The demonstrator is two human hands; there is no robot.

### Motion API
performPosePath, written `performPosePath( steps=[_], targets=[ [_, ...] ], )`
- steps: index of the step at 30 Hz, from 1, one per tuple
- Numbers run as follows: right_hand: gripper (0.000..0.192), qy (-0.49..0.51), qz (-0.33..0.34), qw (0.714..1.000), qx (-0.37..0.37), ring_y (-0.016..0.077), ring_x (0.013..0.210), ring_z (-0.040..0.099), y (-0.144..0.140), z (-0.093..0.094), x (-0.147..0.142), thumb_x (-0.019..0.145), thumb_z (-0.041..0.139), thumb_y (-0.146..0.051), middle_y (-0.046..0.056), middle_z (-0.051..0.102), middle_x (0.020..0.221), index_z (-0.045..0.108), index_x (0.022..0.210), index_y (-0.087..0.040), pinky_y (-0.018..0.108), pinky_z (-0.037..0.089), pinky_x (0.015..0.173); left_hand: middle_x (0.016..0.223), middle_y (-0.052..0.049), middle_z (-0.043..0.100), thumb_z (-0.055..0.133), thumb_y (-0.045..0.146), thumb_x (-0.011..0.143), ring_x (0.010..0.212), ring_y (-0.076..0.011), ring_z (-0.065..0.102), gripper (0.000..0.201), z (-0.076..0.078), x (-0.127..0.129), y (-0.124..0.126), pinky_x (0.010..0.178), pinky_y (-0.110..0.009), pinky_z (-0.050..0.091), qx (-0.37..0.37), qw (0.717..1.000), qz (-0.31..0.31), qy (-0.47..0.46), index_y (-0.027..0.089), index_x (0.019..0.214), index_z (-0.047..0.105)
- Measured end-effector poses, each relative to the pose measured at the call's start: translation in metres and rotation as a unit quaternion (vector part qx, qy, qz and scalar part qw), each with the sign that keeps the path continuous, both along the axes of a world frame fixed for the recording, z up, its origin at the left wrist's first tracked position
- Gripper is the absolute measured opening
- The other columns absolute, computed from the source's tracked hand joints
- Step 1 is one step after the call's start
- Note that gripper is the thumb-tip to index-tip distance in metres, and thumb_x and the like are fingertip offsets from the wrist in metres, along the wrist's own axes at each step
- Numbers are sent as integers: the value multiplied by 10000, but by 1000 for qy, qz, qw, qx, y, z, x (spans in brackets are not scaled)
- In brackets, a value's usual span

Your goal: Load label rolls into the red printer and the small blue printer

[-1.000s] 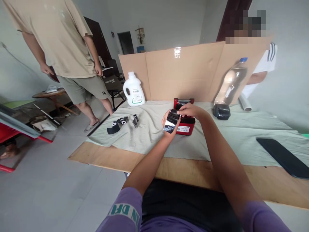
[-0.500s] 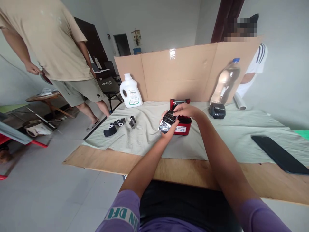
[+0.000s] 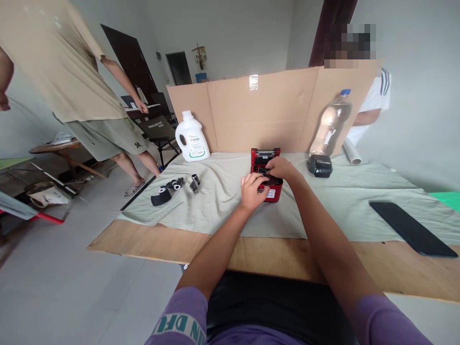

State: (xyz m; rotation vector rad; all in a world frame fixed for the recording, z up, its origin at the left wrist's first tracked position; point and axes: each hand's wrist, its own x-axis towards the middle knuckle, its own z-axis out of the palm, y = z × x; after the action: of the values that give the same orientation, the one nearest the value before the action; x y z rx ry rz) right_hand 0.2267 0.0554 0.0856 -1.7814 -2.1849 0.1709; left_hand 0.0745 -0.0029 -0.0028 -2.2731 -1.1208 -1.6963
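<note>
2 bare hands meet over a small red machine [image 3: 266,178] mid-table – left hand [image 3: 252,190] steadying its front, right hand [image 3: 280,168] pinching a dark roll [image 3: 266,173] at its open top

My arms are bare from approx. the upper arm down, no watch, rings or gloves on my left hand [image 3: 252,190] or right hand [image 3: 282,167]. I'm wearing a purple short-sleeved T-shirt; sleeves show at bottom centre & bottom right of frame. Left sleeve [image 3: 181,317] has a teal band w/ white block letters, partly readable, upside down. Dark, blackish fabric over my lap, bottom centre.
</note>
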Motion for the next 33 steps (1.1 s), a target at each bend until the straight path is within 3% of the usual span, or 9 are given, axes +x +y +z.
performPosePath(
  steps=[5,9,12,15,17,21,25,30,33],
  targets=[
    [241,24,-34,999,-18,259,1032,670,5,-11,-7,694,693,-167,23,776,1029,787,898,-256,353,465,920,986,-28,721,641,170,847,985,-204,616,166,1,-1,-1,867,-372,418,8,1000,9,0,253,953,739],
    [191,160,-51,986,19,226,932,677,15,-16,8,731,630,-210,24,766,897,785,843,-204,294,487,845,986,-26,734,626,192,875,993,-199,624,171,1,-1,-1,904,-383,415,-8,1000,7,2,262,966,753],
    [207,313,-112,941,66,230,869,651,25,-19,26,722,613,-300,36,725,799,753,795,-165,305,489,797,975,-21,741,609,186,876,965,-193,631,185,2,-2,0,907,-386,417,-7,1000,-5,-5,262,961,755],
    [370,440,-149,880,100,216,934,615,32,-23,33,728,575,-375,55,719,1028,703,1021,-189,303,488,783,981,-23,750,578,169,865,956,-198,634,216,3,-4,-1,908,-391,422,-16,1000,-15,-1,259,953,754],
    [439,483,-137,861,86,206,947,603,34,-27,29,761,531,-436,58,692,1143,642,1129,-224,297,491,758,981,-26,752,558,162,862,961,-204,636,232,5,-6,-2,910,-394,424,-25,1000,-15,3,258,943,752],
    [404,509,-108,850,85,213,982,582,26,-36,16,813,435,-555,54,673,1111,599,998,-235,307,484,795,973,-27,749,547,162,872,958,-204,637,232,8,-8,-3,906,-391,424,-25,1000,-16,-3,257,936,749],
    [318,516,-95,843,117,228,1084,542,5,-53,14,772,419,-466,47,633,1113,578,927,-238,320,461,865,979,-28,742,557,159,877,960,-203,629,220,8,-9,-3,913,-386,420,-16,999,-28,-2,258,943,743],
    [537,512,-96,847,106,244,1164,526,-19,-77,18,686,490,-429,85,540,1318,565,1186,-248,353,470,920,1027,-31,734,542,182,901,997,-207,625,200,8,-8,-4,935,-380,420,-11,999,-36,-7,254,935,725],
    [654,535,-99,834,89,244,1180,544,-22,-80,15,688,497,-449,108,520,1368,491,1308,-241,365,491,928,1152,-52,701,548,193,897,1093,-227,602,235,9,-12,0,968,-385,424,-29,999,-21,-40,251,1070,696]
  ],
)
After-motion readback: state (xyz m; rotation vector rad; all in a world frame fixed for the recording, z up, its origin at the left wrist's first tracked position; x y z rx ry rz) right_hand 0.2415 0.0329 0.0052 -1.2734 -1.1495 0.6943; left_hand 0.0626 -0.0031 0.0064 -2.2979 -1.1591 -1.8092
